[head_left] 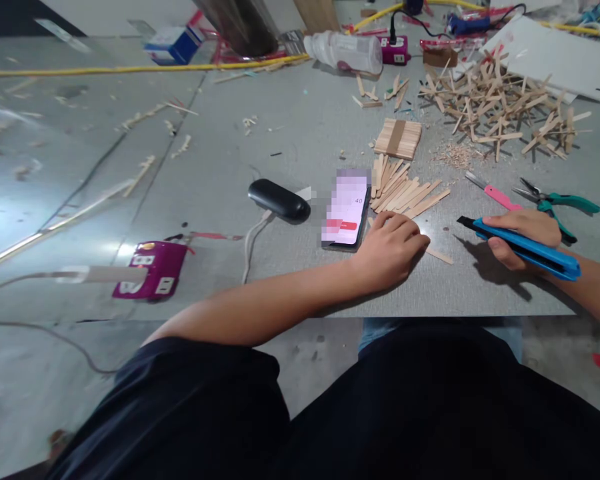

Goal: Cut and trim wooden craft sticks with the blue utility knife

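My right hand (527, 230) is wrapped round a blue utility knife (535, 252), its dark blade end pointing left and raised off the table. My left hand (393, 253) rests on the table with its fingers curled down over a wooden craft stick (440, 255). One end of that stick pokes out to the right of the fingers; its middle is hidden. Loose craft sticks (405, 193) lie fanned out just beyond my left hand. Behind them is a banded bundle of craft sticks (409, 140). A phone (349, 207) with its screen lit lies left of my left hand.
Beyond my right hand lie a pink-handled knife (500, 197) and green-handled pliers (560, 200). A heap of crossed sticks (500, 107) spreads at the back right, near wood shavings (457, 155). Leftward are a black case (279, 200) on a cable and a purple power adapter (155, 270).
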A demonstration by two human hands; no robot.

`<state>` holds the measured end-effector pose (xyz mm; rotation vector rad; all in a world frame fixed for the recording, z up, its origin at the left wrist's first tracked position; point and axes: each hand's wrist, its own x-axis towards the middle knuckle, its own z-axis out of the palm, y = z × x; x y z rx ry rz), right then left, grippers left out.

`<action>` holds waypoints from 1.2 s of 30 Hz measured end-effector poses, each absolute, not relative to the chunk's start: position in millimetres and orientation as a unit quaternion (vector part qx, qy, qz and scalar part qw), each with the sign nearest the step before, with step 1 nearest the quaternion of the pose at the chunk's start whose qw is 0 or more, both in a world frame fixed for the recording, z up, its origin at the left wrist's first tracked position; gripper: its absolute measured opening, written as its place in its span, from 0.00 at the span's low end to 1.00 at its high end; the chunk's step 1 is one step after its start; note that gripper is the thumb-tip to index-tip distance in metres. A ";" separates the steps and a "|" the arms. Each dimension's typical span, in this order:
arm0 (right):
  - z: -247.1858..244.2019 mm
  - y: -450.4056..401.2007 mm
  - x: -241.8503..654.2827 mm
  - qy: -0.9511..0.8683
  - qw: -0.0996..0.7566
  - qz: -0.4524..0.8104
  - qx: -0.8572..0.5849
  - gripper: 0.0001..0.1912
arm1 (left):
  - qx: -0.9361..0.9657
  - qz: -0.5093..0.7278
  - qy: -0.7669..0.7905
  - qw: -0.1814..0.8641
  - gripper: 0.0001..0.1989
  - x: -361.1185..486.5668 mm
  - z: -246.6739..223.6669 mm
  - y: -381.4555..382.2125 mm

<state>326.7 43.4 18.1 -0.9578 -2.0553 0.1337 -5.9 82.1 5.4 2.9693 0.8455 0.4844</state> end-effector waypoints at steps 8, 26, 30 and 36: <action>11.5 42.8 326.4 -0.782 0.439 0.050 -0.439 0.13 | 0.955 0.100 0.274 0.050 0.11 -3.9 10.5 84.3; -3.2 79.8 334.5 -0.633 0.541 0.440 -0.336 0.47 | 0.927 0.230 0.268 0.126 0.15 56.5 22.5 97.4; -8.5 80.4 337.2 -0.631 0.537 0.397 -0.395 0.32 | 0.900 0.280 0.301 0.144 0.15 75.4 16.6 90.0; -6.0 77.8 344.3 -0.672 0.509 0.234 -0.484 0.15 | 0.796 0.333 0.491 0.123 0.10 45.0 15.8 125.9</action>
